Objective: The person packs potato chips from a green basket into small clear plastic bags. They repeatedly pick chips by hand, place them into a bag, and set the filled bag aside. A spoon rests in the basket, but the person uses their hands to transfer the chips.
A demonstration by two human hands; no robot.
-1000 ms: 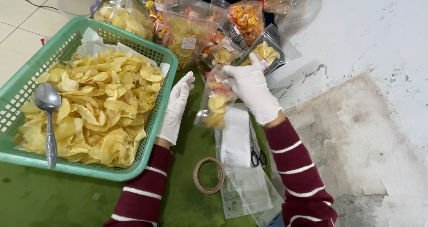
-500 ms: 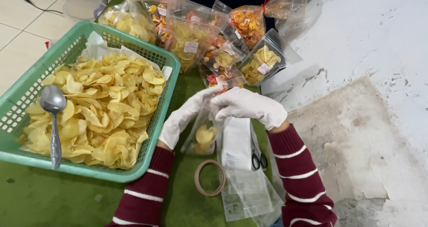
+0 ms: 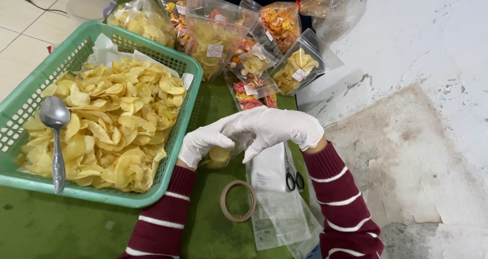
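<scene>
Hands in white gloves meet over a green desk (image 3: 61, 228). The left hand (image 3: 203, 142) and right hand (image 3: 277, 129) both pinch a small clear bag of yellow chips (image 3: 219, 156), fingers closed on its top, just right of a green basket (image 3: 30, 94) heaped with chips, a metal spoon (image 3: 55, 137) lying in it. A tape ring (image 3: 238, 201), scissors (image 3: 294, 180) and empty clear bags (image 3: 279, 213) lie below the hands; filled packets (image 3: 297, 71) sit beyond.

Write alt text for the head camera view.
Two white-gloved hands, left hand and right hand, hold a small clear bag of yellow chips over a green mat. A green basket of chips with a spoon sits left; a tape roll lies below.
</scene>
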